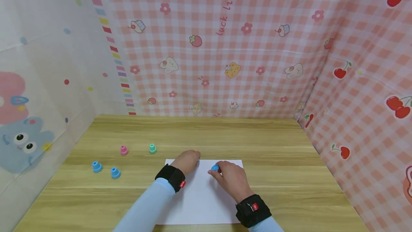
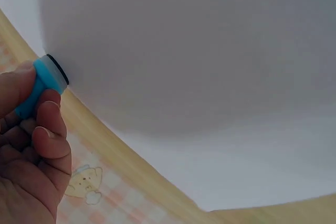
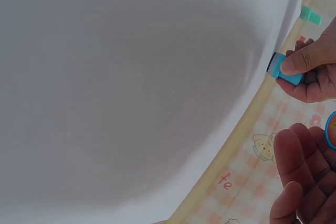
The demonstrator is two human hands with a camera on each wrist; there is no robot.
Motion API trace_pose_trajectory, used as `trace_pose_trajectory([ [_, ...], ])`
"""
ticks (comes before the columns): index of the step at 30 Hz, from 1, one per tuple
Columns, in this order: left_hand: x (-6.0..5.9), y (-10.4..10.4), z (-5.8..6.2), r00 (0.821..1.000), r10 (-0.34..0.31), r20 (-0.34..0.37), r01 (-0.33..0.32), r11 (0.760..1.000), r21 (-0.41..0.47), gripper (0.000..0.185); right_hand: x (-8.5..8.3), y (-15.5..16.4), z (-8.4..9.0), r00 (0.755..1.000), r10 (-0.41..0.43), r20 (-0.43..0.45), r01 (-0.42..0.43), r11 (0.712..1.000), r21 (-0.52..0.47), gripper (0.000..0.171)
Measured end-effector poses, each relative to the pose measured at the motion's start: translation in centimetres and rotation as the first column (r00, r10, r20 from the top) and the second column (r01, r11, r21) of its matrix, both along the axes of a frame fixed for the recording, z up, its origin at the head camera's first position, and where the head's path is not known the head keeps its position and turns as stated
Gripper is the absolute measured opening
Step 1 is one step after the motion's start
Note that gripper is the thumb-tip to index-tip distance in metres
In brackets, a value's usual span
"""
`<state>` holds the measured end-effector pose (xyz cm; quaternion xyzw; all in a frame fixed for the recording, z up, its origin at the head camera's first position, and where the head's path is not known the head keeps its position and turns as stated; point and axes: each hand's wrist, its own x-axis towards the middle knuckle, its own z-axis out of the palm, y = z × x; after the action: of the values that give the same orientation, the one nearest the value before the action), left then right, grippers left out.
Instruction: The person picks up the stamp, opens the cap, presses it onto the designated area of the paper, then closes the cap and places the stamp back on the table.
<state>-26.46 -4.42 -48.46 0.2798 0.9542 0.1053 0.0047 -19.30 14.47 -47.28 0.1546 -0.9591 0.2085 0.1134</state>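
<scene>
a white sheet of paper (image 1: 206, 196) lies on a wooden table (image 1: 289, 174). the left hand (image 1: 188, 161) pinches a small blue stamp (image 2: 44, 80) at the paper's far edge, its face against the sheet. the right hand (image 1: 230, 178) curls its fingers round another blue stamp (image 1: 215, 168) just inside that edge. left of the paper stand a pink stamp (image 1: 123, 150), a teal stamp (image 1: 152, 148) and two blue stamps (image 1: 97, 167).

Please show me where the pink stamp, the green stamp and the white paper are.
pink stamp (image 1: 123, 150): head view, on its body.
green stamp (image 1: 152, 148): head view, on its body.
white paper (image 1: 199, 203): head view, on the bare sheet between the forearms.
</scene>
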Motion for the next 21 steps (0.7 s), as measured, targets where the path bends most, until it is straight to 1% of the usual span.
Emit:
trace_pose_trajectory([
  [5, -0.43, 0.15, -0.29, 1.0, 0.002, 0.027, -0.002, 1.0, 0.0, 0.007, 0.1, 0.36, -0.09, 1.0, -0.009, 0.01, 0.009, 1.0, 0.003, 0.022],
  [9, -0.32, 0.28, -0.48, 1.0, 0.008, 0.004, -0.008, 1.0, -0.003, 0.006, 0.12, 0.41, -0.13, 1.0, -0.006, 0.005, 0.006, 1.0, 0.005, 0.023],
  [13, -0.1, 0.47, -0.3, 0.999, 0.011, -0.032, -0.011, 1.0, -0.012, 0.005, -0.03, 0.35, 0.05, 1.0, 0.0, -0.011, 0.0, 1.0, 0.011, 0.023],
  [17, 0.07, 0.6, -0.21, 0.999, 0.012, -0.035, -0.013, 1.0, -0.027, 0.004, -0.06, 0.34, 0.06, 1.0, 0.012, -0.022, -0.012, 1.0, 0.009, 0.025],
  [21, -0.05, 0.54, -0.23, 0.999, 0.015, -0.03, -0.016, 0.999, -0.033, 0.004, -0.15, 0.33, 0.05, 0.999, 0.013, -0.043, -0.012, 1.0, 0.009, 0.024],
])
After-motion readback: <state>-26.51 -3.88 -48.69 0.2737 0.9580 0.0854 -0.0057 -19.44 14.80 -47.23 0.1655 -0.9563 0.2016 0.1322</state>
